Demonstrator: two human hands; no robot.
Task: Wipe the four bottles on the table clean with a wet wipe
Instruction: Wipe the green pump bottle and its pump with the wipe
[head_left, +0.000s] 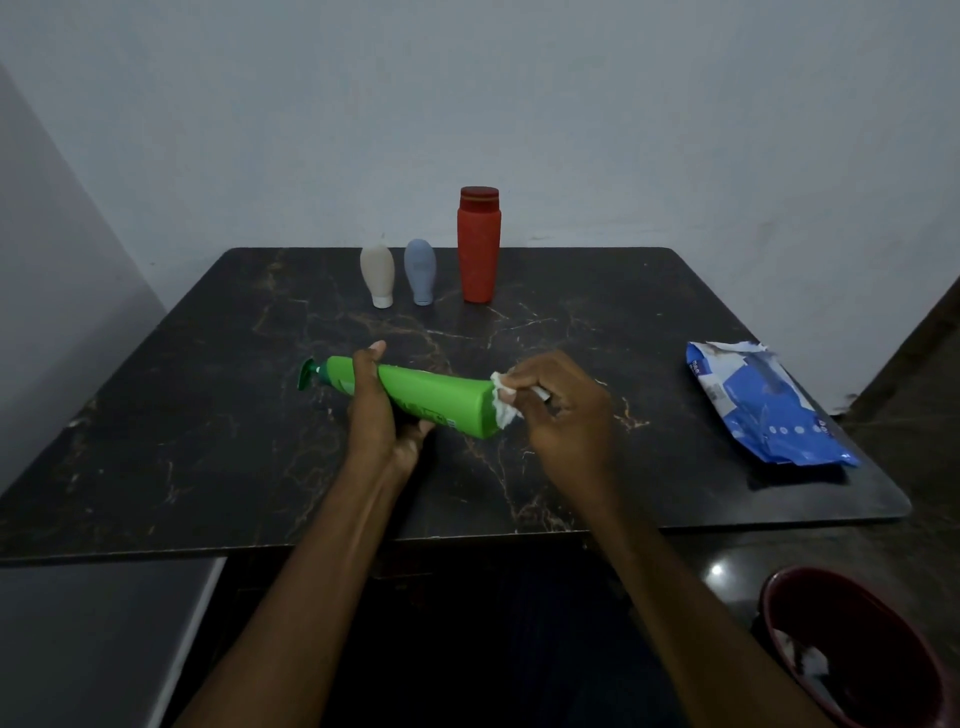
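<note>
I see green bottle sideways, left grip curled round its middle; right grip pinches wet wipe against its base.

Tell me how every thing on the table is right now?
green bottle, sideways, held in left hand
wipe, bunched in right hand, on the green bottle's base
red bottle, upright, capped
beige bottle, standing on its cap
blue bottle, standing on its cap
pack, lying flat, torn open
</note>
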